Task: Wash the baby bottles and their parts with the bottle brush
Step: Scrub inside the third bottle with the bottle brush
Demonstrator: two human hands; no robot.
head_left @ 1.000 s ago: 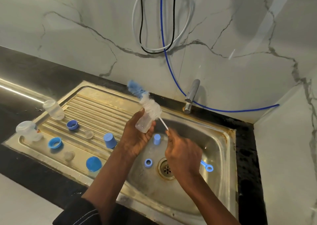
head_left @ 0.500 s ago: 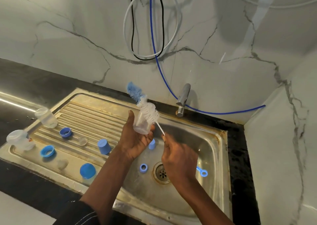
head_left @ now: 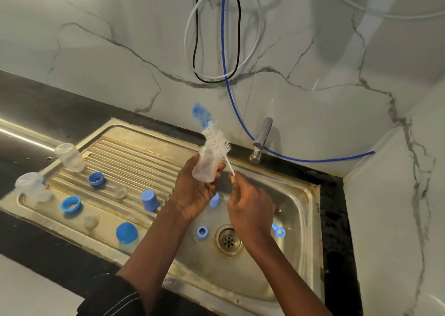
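Barely shifted, the clear plastic baby bottle (head_left: pixel 203 168) is gripped in the left hand (head_left: pixel 192 195) above the steel sink (head_left: pixel 289 207) while the blue-tipped white bristle brush (head_left: pixel 216 142), pinched by the right hand (head_left: pixel 250 212), is judged mid-scrub.

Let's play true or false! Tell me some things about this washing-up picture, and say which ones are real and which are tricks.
1. The left hand holds a small clear bottle. True.
2. Water is pouring from the tap. False: no water shows coming out of it.
3. The bottle brush has a blue tip. True.
4. The right hand is holding a blue cap. False: its fingers pinch the brush's thin white stem.
5. The sink basin holds nothing. False: a blue ring lies in it beside the drain.
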